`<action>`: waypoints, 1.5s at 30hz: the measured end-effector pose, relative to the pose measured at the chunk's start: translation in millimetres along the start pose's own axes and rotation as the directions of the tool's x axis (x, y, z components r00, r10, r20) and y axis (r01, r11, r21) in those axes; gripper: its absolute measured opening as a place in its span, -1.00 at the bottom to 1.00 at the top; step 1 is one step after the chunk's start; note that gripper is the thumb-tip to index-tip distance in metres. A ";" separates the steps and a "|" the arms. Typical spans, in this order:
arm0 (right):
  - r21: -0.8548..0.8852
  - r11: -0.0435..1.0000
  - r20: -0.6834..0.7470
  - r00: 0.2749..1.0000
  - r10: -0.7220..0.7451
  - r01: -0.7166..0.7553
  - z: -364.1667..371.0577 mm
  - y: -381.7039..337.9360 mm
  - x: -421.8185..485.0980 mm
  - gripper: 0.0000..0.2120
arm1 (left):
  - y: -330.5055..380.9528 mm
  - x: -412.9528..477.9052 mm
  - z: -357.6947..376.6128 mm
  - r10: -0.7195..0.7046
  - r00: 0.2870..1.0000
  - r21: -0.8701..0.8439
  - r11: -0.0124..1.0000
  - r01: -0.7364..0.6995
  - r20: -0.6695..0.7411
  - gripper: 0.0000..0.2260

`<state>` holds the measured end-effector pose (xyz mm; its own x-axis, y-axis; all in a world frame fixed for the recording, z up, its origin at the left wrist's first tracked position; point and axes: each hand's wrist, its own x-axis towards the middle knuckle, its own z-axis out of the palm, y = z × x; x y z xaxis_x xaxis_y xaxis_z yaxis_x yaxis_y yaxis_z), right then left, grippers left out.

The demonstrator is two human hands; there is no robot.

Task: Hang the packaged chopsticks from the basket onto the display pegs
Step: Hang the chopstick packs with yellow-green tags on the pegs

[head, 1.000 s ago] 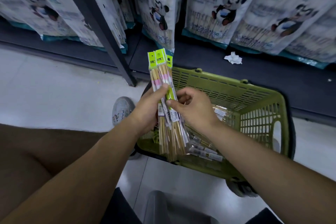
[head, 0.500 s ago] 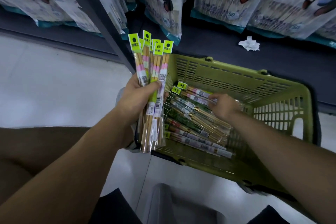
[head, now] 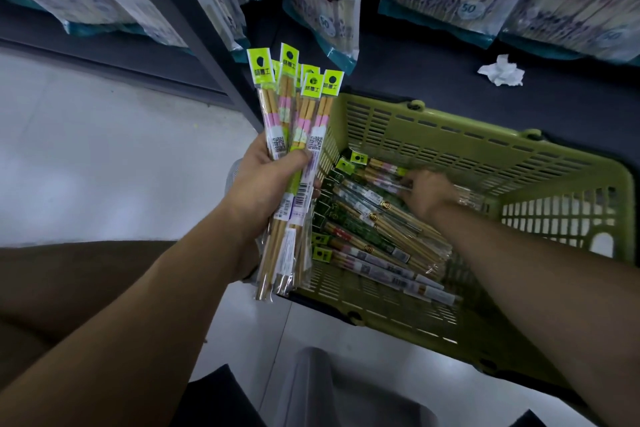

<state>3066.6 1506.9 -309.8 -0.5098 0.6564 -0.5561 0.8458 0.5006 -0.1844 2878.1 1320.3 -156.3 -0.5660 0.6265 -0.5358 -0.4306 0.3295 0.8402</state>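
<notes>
- State: left hand (head: 266, 184) grips a fanned bundle of chopstick packs (head: 298, 121), headers up, just beside the green basket (head: 485, 135).
- The right hand (head: 427, 189) is down in the basket, fingertips on a top pack of the loose pile (head: 374, 232); pinch or mere touch, cannot tell.
- Judgement: take one pack only and add it header-up, so the hang holes line up.
- Pegs not in view.

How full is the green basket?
Partly full: packaged chopsticks cover part of the bottom of the green basket; bare slatted floor shows beside them. The right hand reaches into them.
</notes>
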 end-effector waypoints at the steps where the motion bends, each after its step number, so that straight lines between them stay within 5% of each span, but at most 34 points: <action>1: -0.020 1.000 -0.013 1.000 -0.020 0.020 1.1 0.7 -0.7 -0.75 | 0.1 0.1 0.3 -0.001 1.000 0.005 1.000 0.001 -0.001 -0.76; 17: -0.069 0.995 0.071 0.995 -0.072 0.077 -3.7 -2.8 -7.1 -0.71 | -3.4 0.6 -3.2 -0.004 1.000 0.022 1.000 0.004 -0.019 -0.65; 24: 0.137 0.986 -0.050 0.995 -0.088 0.094 -25.1 -0.4 -34.4 -0.87 | -5.3 0.4 -4.1 0.078 0.996 0.126 0.988 -0.084 0.051 -0.74; 27: 0.380 0.915 -0.087 0.990 -0.109 0.134 -38.2 -8.0 -54.2 -0.89 | -5.7 -1.0 -3.0 0.079 0.996 0.136 0.987 -0.083 0.035 -0.70; 31: 0.747 0.649 -0.072 0.988 -0.136 0.144 -63.0 -37.4 -85.6 -0.85 | -6.0 -0.4 7.1 0.042 0.999 0.101 0.994 -0.045 0.030 -0.72; 37: 0.915 0.372 -0.114 0.984 -0.137 0.158 -106.6 -69.6 -124.7 -0.72 | 5.4 -19.4 41.5 -0.011 0.986 -0.044 0.999 0.018 0.167 -0.75; 40: 0.912 0.350 -0.183 0.975 -0.126 0.216 -116.9 -73.6 -144.9 -0.67 | 18.9 -34.4 58.9 -0.032 0.969 -0.190 0.978 0.081 0.246 -0.76; 45: 0.774 0.493 -0.378 0.915 -0.142 0.397 -140.7 -67.3 -177.8 -0.75 | 44.1 -55.4 80.4 -0.014 0.942 -0.221 0.971 0.093 0.336 -0.82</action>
<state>3078.2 1435.9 -84.4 -0.6462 0.7426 -0.1760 0.3367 0.0705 -0.9390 2947.0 1356.9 -82.9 -0.2905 0.8229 -0.4883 -0.6262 0.2223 0.7472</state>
